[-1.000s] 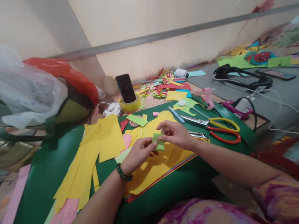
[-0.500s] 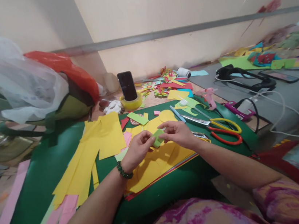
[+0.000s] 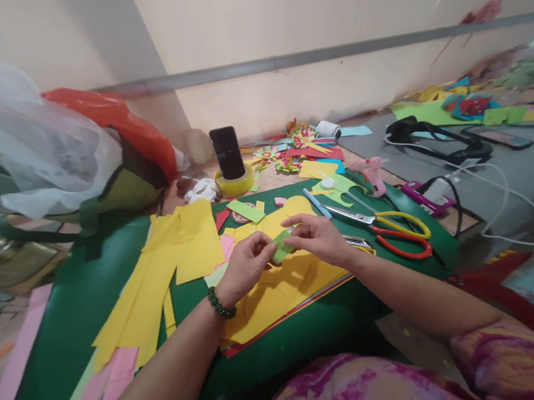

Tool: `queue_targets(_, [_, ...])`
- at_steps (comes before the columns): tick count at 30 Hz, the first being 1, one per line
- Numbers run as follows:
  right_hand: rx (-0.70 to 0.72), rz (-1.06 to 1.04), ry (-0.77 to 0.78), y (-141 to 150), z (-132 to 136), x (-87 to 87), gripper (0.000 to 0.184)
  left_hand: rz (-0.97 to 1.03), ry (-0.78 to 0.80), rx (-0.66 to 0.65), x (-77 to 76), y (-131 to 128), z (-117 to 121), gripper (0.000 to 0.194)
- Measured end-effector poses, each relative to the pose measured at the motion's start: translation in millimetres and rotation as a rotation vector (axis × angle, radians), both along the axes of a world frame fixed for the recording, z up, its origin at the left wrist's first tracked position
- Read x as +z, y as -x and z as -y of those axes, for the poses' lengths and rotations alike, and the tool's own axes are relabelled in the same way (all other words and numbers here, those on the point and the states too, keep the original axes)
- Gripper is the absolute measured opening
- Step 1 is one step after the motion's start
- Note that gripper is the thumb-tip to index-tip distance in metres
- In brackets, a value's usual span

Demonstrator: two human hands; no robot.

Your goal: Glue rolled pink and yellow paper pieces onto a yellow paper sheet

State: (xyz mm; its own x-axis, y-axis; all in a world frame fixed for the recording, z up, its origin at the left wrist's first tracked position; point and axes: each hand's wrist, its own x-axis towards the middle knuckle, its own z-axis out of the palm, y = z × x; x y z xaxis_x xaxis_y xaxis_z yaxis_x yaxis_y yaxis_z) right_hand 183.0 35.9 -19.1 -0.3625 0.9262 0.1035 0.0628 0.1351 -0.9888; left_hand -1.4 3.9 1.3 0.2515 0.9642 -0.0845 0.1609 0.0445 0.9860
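Observation:
My left hand [image 3: 246, 267] and my right hand [image 3: 318, 238] meet over the work surface, both pinching a small folded piece of light green paper [image 3: 280, 247] between fingers and thumbs. A dark green bead bracelet [image 3: 220, 303] circles my left wrist. Under the hands lies a stack of yellow paper sheets [image 3: 278, 287] on a large dark green sheet [image 3: 83, 296]. More yellow cut pieces [image 3: 188, 240] spread out to the left.
Scissors with red and yellow handles [image 3: 389, 231] lie right of my hands, a pink glue gun [image 3: 374, 173] beyond. A phone [image 3: 227, 153] stands in a yellow tape roll [image 3: 235, 183]. Plastic bags [image 3: 39, 151] are piled at left. Paper flowers [image 3: 290, 148], cables and pink strips [image 3: 10, 378] lie around.
The hands have stayed together on the green paper, shifting slightly up and turning it between the fingers. The view has drifted a little.

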Motion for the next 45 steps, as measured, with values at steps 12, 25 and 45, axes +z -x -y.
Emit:
queue_targets(12, [0.008,0.02,-0.06,-0.6,0.3,-2.3,0.04,-0.027,-0.07,0.033,-1.2,0.5,-1.3,0.037])
queue_targets(25, [0.007,0.054,-0.107,-0.7,1.0,-2.5,0.039,0.0,-0.042,0.016,-3.3,1.8,-2.9,0.033])
queue_targets(45, [0.014,0.079,-0.148,-0.1,2.4,-1.1,0.039,-0.081,-0.131,-0.022,-2.4,2.5,-2.0,0.028])
